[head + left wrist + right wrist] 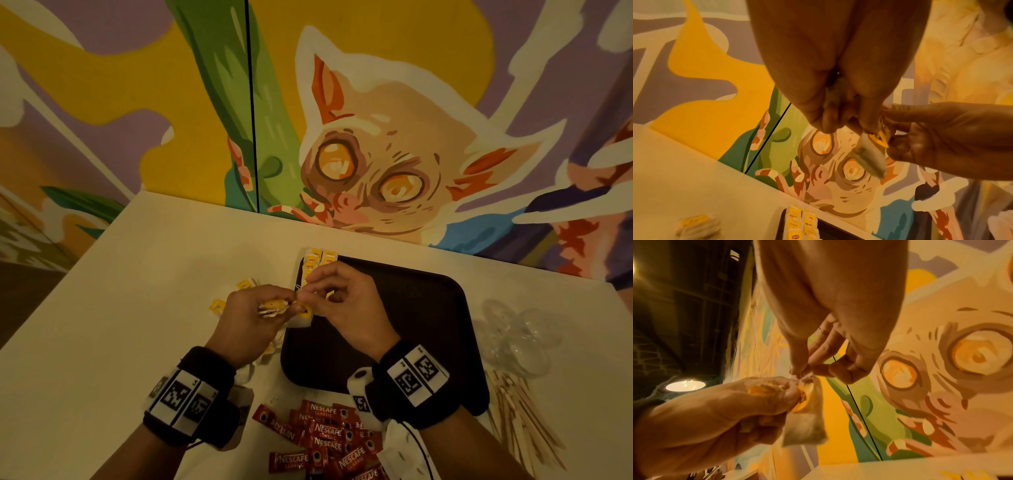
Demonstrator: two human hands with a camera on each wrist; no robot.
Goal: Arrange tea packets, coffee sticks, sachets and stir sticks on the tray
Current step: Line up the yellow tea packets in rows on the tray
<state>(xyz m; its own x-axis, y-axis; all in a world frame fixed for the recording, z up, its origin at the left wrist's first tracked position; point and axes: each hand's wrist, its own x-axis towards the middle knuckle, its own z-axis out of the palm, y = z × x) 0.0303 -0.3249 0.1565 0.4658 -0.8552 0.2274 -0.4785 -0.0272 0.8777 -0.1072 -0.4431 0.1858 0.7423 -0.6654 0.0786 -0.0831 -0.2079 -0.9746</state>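
Above the left edge of the dark brown tray (pixel 428 308), both hands meet. My left hand (pixel 253 315) grips a small bunch of tea bags (pixel 272 306) with yellow tags. My right hand (pixel 339 294) pinches the top of one tea bag (pixel 807 421) that hangs between the two hands, also seen as the tea bag (pixel 869 155). Several yellow tea packets (pixel 318 262) lie in rows at the tray's far left corner. More loose tea bags (pixel 227 298) lie on the white table (pixel 137 274) left of the tray.
Red coffee sticks (pixel 325 442) lie in a heap at the table's near edge. Wooden stir sticks (pixel 524 421) are piled to the right of the tray, with clear plastic cups (pixel 517 335) behind them. A painted mural wall (pixel 342 120) stands along the table's far edge.
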